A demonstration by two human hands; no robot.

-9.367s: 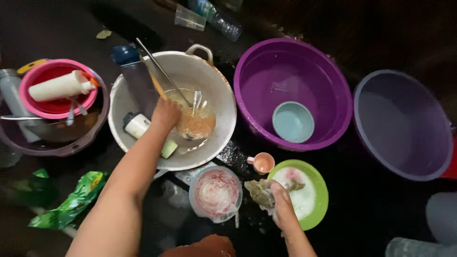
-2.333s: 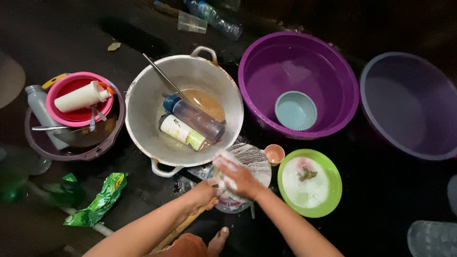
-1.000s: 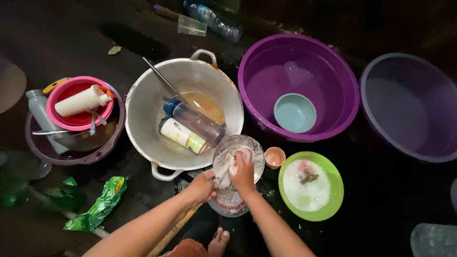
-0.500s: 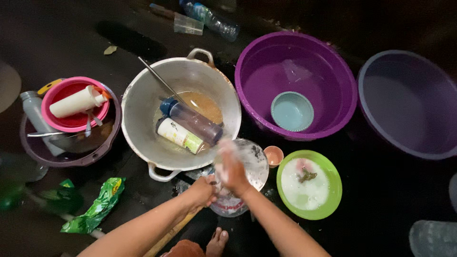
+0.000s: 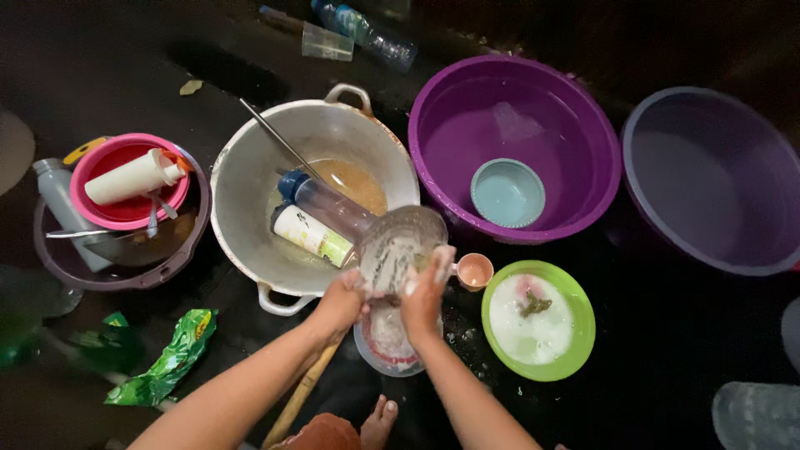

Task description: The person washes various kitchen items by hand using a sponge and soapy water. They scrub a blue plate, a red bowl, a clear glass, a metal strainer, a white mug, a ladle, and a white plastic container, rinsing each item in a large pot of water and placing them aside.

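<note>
Glass bowl [image 5: 400,247] higher — soapy hands

A dark, wet floor [image 5: 125,50] carries a metal pot [image 5: 242,179], a purple basin [image 5: 583,125], a second purple basin [image 5: 775,242], a green bowl [image 5: 583,333], a small pink cup [image 5: 475,272], a brown tub [image 5: 179,258], a green wrapper [image 5: 162,367] and a clear cup [image 5: 325,42].

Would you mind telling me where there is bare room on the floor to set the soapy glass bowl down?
Bare dark floor lies right of the green bowl, below the grey basin, and beyond the metal pot towards the clear cup. It is crowded around both hands, left hand and right hand, which hold the glass bowl between the pot, the pink cup and the measuring jug.
</note>
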